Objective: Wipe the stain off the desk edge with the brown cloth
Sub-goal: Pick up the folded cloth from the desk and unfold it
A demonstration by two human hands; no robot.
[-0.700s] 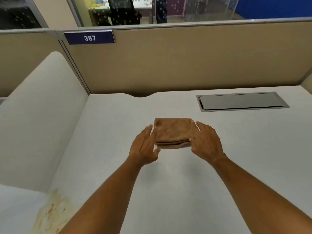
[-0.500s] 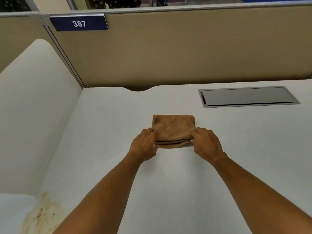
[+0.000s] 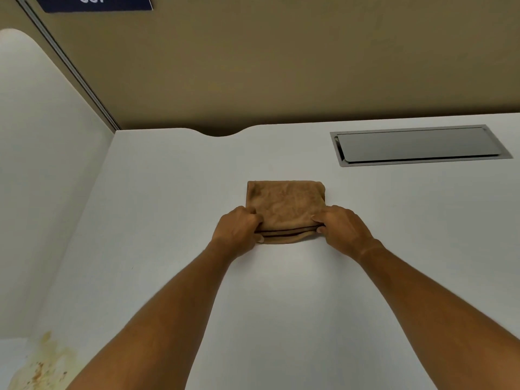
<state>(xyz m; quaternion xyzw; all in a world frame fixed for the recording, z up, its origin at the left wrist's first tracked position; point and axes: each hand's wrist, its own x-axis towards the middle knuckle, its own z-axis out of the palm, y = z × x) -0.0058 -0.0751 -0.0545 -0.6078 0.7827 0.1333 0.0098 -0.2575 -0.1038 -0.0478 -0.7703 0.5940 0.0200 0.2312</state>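
Note:
A folded brown cloth (image 3: 284, 205) lies flat in the middle of the white desk (image 3: 281, 291). My left hand (image 3: 237, 229) pinches its near left corner. My right hand (image 3: 342, 228) pinches its near right corner, fingers curled over the top layers. A yellowish-brown stain (image 3: 42, 364) with darker specks spreads over the desk's near left edge, far to the left of both hands and below my left forearm.
A white side panel (image 3: 42, 178) stands along the desk's left side. A tan partition wall (image 3: 281, 66) runs behind the desk, with a blue number plate (image 3: 92, 2) at top left. A grey cable hatch (image 3: 419, 147) is set in the desk at back right.
Both hands went from lying flat beside the cloth to closing their fingers on its near corners. The camera tilted down and came closer.

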